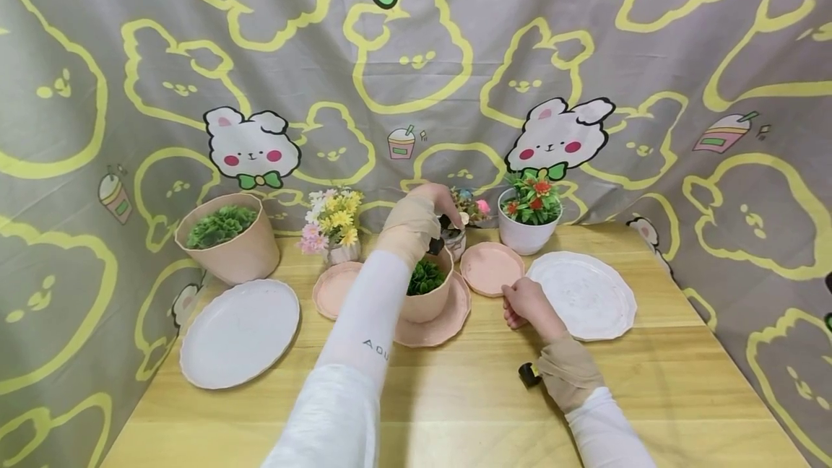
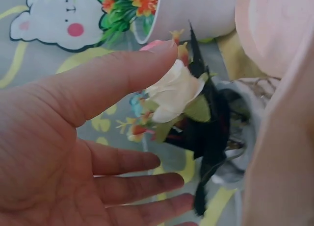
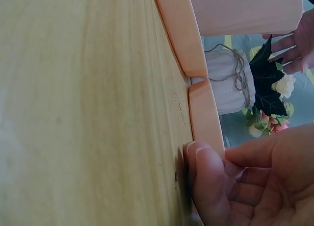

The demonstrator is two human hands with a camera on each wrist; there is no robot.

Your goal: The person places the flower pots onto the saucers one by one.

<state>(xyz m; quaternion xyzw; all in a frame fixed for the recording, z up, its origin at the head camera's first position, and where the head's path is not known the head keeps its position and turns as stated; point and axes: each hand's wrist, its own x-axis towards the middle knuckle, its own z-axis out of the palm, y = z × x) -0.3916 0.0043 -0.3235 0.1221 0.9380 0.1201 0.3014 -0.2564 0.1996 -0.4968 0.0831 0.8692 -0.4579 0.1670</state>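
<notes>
In the head view my left hand [image 1: 432, 202] reaches over the middle plant pot [image 1: 425, 305] toward a small potted bouquet [image 1: 482, 208]. Seen from the left wrist, its fingers are extended and spread, and the thumb lies beside or against a white rose [image 2: 174, 93]; which of the two I cannot tell. Dark leaves [image 2: 211, 133] stick out above the bouquet's white pot [image 3: 228, 81], which has twine tied round it. My right hand [image 1: 528, 303] pinches the near rim of a small pink saucer [image 1: 492, 266], its thumb and fingers at the edge by the tabletop.
The middle pot stands on a larger pink saucer [image 1: 455, 320]. White plates lie at left [image 1: 240, 334] and right [image 1: 581, 295]. Behind are a beige pot [image 1: 243, 251] with greenery, yellow flowers [image 1: 338, 219] and a white pot [image 1: 528, 233] with red flowers. Another pink saucer [image 1: 331, 291] lies left of centre.
</notes>
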